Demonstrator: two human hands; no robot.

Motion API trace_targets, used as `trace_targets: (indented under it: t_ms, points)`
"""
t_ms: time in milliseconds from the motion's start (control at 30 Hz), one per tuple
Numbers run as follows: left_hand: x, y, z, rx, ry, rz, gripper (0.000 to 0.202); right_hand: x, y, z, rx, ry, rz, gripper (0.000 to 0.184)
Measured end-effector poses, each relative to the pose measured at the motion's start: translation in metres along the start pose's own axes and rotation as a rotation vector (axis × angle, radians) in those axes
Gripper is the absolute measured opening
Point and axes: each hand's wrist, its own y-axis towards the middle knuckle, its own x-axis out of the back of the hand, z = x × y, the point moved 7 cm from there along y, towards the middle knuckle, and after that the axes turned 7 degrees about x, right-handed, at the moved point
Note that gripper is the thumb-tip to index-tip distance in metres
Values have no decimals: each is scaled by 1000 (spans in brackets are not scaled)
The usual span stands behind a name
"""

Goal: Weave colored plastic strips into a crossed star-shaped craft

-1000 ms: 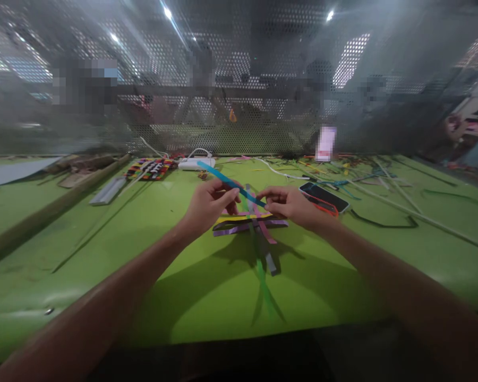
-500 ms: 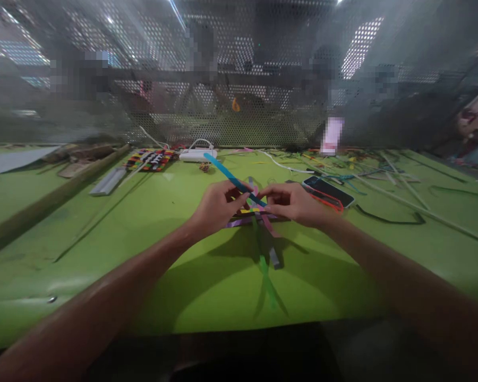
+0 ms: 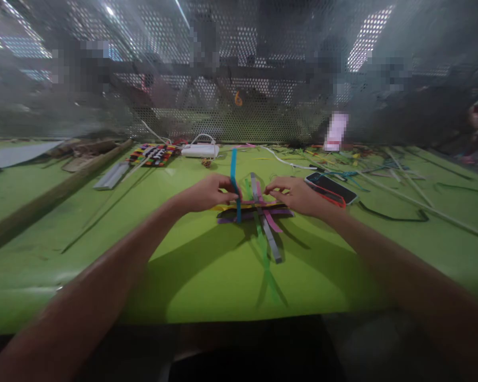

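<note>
A blue strip (image 3: 233, 167) stands nearly upright, pinched in my left hand (image 3: 217, 192). Its lower end hangs over several flat strips that cross one another on the table: a grey strip (image 3: 271, 237), a pink strip (image 3: 272, 222), a green strip (image 3: 263, 246) and a purple strip (image 3: 225, 220). Yellow and dark strips lie crosswise among them. Just right of the crossing, my right hand (image 3: 289, 193) has loosely bent fingers, a little apart, with nothing visible in them. Its fingertips are close to the pink and grey strips.
A phone (image 3: 330, 187) with a red band beside it lies at the right. Farther back are a white power strip (image 3: 200, 151) and a colourful woven piece (image 3: 151, 155). A long wooden pole (image 3: 59, 193) spans the left side. Loose strips litter the right, before a perforated metal screen (image 3: 258, 122).
The blue strip has swung from slanting to nearly upright and shifted left with my left hand. My right hand has let go of its lower end.
</note>
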Motion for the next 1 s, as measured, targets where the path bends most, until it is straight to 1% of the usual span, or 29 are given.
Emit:
trace_targets:
  t_ms: [100, 167, 233, 267, 400, 533, 667, 800, 1000]
  points:
    - [-18, -2, 2, -7, 126, 152, 17, -13, -1, 0, 46, -1, 67, 19]
    - [-24, -5, -1, -11, 105, 200, 19, -21, -3, 5, 64, 10, 121, 19]
    - [-22, -6, -6, -11, 35, 196, 23, -23, -3, 10, 70, 25, 150, 29]
    - [-20, -7, -8, -8, -3, 179, 24, -22, -3, 11, 70, 35, 143, 32]
    - [-14, -6, -6, 39, -90, 109, 27, -1, 0, 11, 37, 65, 21, 29]
    - [-22, -6, 3, 112, -134, 93, 21, 17, 2, 9, 5, 31, -85, 34]
    - [-30, -6, 7, 165, -155, 103, 14, 17, 1, 8, -8, 45, -105, 33]
    - [-33, -6, 9, 175, -149, 120, 11, 15, 1, 10, 33, 13, -107, 33]
    - [-37, -7, 14, 223, -108, 180, 9, 19, 1, 7, 11, -29, -107, 31]
